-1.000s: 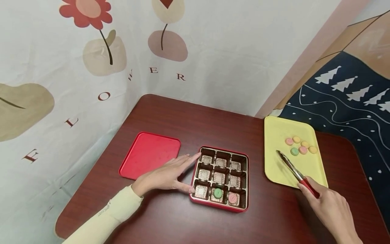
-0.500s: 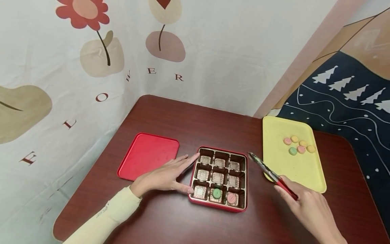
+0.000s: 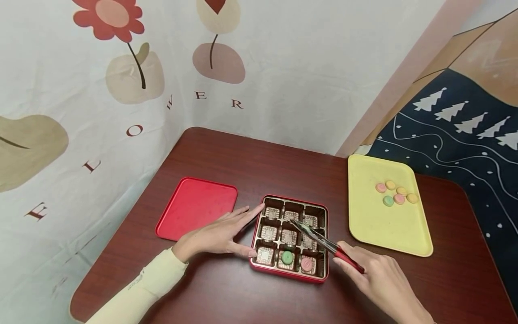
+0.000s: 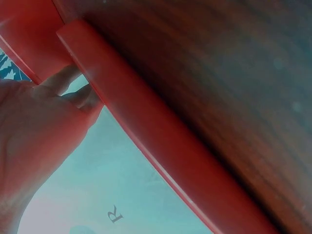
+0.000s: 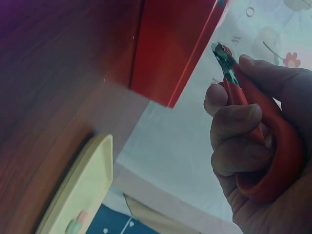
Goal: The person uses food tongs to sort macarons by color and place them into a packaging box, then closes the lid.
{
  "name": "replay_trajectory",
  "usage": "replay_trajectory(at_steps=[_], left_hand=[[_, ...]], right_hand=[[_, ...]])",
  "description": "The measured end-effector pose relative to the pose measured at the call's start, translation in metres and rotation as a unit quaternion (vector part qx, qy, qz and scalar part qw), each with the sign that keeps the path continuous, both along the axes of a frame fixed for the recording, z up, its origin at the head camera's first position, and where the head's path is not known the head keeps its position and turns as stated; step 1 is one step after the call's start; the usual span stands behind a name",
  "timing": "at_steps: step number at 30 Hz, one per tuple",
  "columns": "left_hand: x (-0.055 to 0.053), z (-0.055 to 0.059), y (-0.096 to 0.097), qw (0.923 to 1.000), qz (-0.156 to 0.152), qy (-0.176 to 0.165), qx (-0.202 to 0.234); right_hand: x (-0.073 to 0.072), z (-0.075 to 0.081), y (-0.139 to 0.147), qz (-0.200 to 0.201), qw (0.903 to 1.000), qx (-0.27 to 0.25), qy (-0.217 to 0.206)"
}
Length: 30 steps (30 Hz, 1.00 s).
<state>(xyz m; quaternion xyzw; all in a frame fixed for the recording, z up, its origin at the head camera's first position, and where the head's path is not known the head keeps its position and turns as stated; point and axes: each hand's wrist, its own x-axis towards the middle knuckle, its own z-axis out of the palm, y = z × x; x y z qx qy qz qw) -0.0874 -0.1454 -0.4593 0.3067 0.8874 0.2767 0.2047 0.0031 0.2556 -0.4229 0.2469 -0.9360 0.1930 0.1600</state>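
A red box [image 3: 289,275] with a gold-brown insert of square compartments stands on the table. A green macaron [image 3: 287,257] sits in the front row's middle compartment, a pink macaron [image 3: 307,264] in the front right one. With fingers extended, my left hand [image 3: 220,234] touches the box's left side, index finger near the back corner and thumb near the front. My right hand [image 3: 376,274] grips the red handles of metal tongs [image 3: 319,238]; in the right wrist view the fingers curl round the handle [image 5: 280,161]. The tong tips hover over the box's middle; whether they pinch anything, I cannot tell.
A yellow tray [image 3: 384,234] at the right bears several pink, yellow and green macarons [image 3: 399,199]. The red lid [image 3: 198,207] lies left of the box, beside my left hand. A printed cloth [image 3: 291,90] hangs behind the dark wooden table [image 3: 259,153].
My right hand has carried the tongs leftward from over the yellow tray to above the box. The left hand stays against the box, and the macarons on the tray have not moved.
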Motion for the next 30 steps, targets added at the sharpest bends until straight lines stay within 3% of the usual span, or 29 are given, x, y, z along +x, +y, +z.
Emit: replay_trajectory(at_steps=[12,30], left_hand=[[0.001,0.001,0.0,1.0,0.001,-0.01,-0.002],[0.0,0.0,0.0,0.9999,0.002,-0.011,-0.004]], right_hand=[[0.003,-0.013,-0.014,0.027,0.9994,0.018,0.011],[0.001,-0.017,-0.012,0.026,0.9988,0.036,0.022]])
